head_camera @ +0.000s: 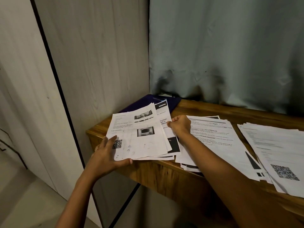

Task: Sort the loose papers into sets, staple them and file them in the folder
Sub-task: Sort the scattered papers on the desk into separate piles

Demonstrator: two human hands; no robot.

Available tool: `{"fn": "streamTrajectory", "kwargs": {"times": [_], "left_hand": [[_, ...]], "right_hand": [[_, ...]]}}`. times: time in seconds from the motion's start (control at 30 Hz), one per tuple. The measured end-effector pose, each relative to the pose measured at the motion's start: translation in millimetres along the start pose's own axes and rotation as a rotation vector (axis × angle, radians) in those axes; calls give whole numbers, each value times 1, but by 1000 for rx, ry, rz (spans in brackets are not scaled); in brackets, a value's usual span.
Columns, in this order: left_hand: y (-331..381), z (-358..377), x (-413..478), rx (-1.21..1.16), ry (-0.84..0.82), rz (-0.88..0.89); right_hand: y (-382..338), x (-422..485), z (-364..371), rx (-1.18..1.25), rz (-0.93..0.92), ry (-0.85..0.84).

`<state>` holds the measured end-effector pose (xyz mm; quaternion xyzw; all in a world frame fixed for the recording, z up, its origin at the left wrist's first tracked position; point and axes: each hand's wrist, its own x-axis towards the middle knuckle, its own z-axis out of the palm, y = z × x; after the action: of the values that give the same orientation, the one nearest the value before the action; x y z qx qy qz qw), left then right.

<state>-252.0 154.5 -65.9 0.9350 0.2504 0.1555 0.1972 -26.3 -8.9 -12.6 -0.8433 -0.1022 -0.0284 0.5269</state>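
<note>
Pinching the right edge of the stack [139, 140] is the right hand [180, 125], its grip curled tight, while the left hand [107, 155] is lying spread on the near left corner, thumb along the edge. That stack is sitting at the left end of the tabletop [205, 109], with the dark folder [139, 103] just behind it. The sheets are looking light, floppy and slippery, so taking them by opposite edges seems best. A middle pile [213, 139] and a right pile [276, 145] are lying alongside on the wood. A grey curtain [222, 46] is hanging behind.
</note>
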Motion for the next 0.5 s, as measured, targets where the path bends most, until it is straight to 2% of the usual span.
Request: {"fn": "streamTrajectory", "kwargs": {"times": [0.33, 0.5], "left_hand": [[3, 3, 3, -5, -39, -24], [10, 1, 1, -22, -22, -6]], "right_hand": [[3, 8, -11, 177, -45, 34], [8, 13, -10, 191, -63, 27]]}}
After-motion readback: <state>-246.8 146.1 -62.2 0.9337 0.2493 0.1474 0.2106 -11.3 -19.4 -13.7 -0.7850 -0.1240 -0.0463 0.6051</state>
